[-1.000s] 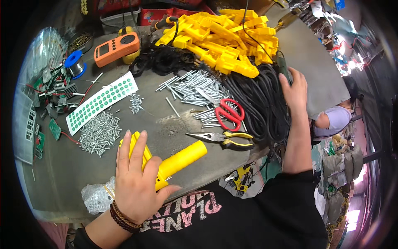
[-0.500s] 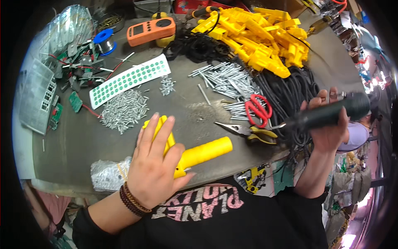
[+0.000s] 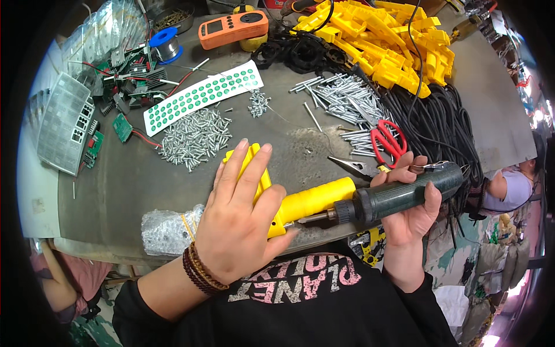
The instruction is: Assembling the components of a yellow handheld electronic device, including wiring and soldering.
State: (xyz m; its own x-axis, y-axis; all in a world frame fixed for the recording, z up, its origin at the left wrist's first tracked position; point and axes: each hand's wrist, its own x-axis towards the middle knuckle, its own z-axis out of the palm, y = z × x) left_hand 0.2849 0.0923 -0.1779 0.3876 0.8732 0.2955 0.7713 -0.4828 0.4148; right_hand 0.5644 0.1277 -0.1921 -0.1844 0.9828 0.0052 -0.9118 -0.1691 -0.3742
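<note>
Here, left hand (image 3: 237, 217) flat and open on one yellow part (image 3: 289, 199), right hand (image 3: 407, 202) gripping one dark-green electric screwdriver (image 3: 399, 194).

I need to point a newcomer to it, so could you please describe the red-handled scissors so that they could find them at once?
Start at the heap of yellow plastic parts at the far side of the table. Just nearer lies a coil of black cable. The scissors rest on long silver nails at its left edge, the only red tool there.

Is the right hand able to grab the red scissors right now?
Probably not as it is: the right hand is wrapped around a dark green electric screwdriver. The red scissors lie uncovered on the table just beyond its fingers, so only the full grip is in the way.
</note>
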